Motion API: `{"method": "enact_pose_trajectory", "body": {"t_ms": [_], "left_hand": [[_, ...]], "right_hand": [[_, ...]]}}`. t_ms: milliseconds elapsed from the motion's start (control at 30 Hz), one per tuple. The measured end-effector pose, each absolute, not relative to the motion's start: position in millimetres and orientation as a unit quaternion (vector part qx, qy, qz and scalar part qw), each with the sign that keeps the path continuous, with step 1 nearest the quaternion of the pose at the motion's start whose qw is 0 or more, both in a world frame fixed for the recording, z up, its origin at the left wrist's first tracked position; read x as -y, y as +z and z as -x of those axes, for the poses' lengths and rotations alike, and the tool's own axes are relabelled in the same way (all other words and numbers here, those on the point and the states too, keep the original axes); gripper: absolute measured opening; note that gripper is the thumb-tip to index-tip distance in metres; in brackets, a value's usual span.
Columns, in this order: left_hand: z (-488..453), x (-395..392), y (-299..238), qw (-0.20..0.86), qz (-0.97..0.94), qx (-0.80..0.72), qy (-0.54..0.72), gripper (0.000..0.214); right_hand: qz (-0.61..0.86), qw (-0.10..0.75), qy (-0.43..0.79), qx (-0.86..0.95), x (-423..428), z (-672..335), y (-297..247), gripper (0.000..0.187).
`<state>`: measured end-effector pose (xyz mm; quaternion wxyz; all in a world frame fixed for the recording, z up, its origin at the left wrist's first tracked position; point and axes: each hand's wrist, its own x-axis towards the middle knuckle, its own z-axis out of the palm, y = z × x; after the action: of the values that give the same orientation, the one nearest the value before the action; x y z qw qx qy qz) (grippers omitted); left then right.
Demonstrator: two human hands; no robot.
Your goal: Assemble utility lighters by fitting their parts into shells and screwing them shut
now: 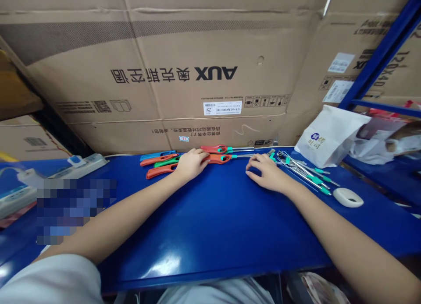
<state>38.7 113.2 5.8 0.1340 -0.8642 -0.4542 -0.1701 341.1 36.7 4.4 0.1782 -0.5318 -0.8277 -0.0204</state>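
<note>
My left hand (192, 164) is closed over the handle of an orange long-nosed lighter (219, 159), whose teal collar and thin metal tube point right. Its fingers partly hide the grip. A red-orange lighter (213, 149) lies just behind it. Left of the hand lie more handles: a blue one (156, 155), a green one (166, 162) and an orange one (161, 170). My right hand (265, 171) rests low over the table, thumb and fingers curved but apart, near the tube's tip. Beside it is a loose pile of metal tubes with teal ends (307, 173).
A large cardboard box (164, 41) stands along the back of the blue table (213, 220). At the right are a white paper bag (332, 135) and a white oval object (347, 197). A power strip (79, 166) lies at the left, and a blue shelf post (378, 54) rises at the right.
</note>
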Motion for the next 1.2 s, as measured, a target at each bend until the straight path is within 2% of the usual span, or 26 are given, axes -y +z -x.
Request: {"method": "enact_pose_trajectory", "body": {"t_ms": [133, 400, 667, 1200], "left_hand": [[-34, -106, 11, 0.127, 0.865, 0.460, -0.157, 0.027], [-39, -98, 12, 0.119, 0.876, 0.453, -0.115, 0.025], [-40, -105, 16, 0.112, 0.889, 0.439, -0.067, 0.028], [-42, -114, 19, 0.106, 0.860, 0.488, -0.100, 0.026]], "right_hand": [[0.467, 0.185, 0.001, 0.865, -35, -339, 4, 0.023], [0.481, 0.122, 0.053, 0.866, -39, -332, -12, 0.046], [0.496, 0.115, 0.074, 0.857, -39, -334, -10, 0.049], [0.508, 0.106, 0.086, 0.851, -39, -335, -10, 0.053]]}}
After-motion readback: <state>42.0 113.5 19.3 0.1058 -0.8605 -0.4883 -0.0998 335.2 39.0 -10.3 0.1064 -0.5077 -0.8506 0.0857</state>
